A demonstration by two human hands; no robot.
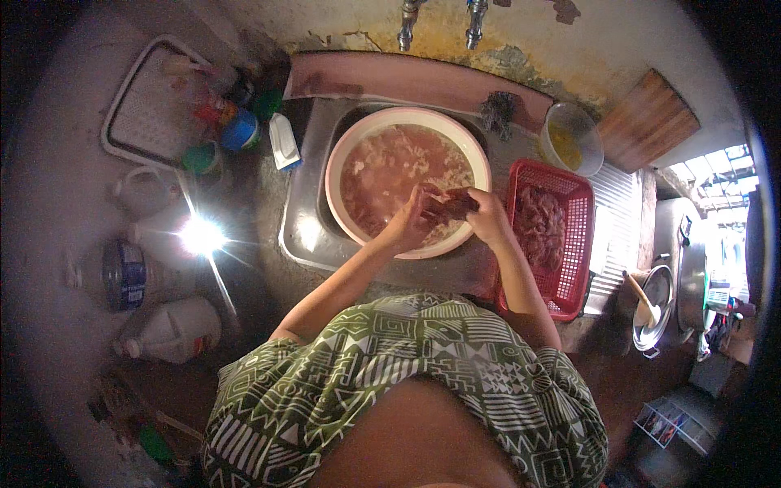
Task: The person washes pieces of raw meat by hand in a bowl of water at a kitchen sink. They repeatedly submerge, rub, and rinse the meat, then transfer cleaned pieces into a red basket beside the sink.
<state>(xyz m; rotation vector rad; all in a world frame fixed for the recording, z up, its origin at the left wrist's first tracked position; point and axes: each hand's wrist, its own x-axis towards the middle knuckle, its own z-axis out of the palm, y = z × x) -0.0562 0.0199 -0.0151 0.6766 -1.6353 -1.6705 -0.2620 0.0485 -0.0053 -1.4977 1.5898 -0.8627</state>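
A round white basin (407,116) with a pinkish rim sits on the metal sink. Cloudy reddish water (378,177) fills it, and pale bits of meat or fat float there. Over its near right side, my left hand (416,215) and my right hand (487,218) both grip a dark red piece of raw meat (453,206). Fingers cover part of the piece, and its exact kind is unclear. Just right of my right hand stands a red plastic basket (576,244) with perforated walls. Raw meat pieces (540,226) lie in its far half.
Two metal taps (407,30) jut from the wall above the sink (311,201). A scouring pad (499,113), a bowl with yellow contents (570,137) and a wooden cutting board (650,122) stand at back right. At left are a scrub brush (284,141), plastic jug (177,329) and bright lamp (202,236).
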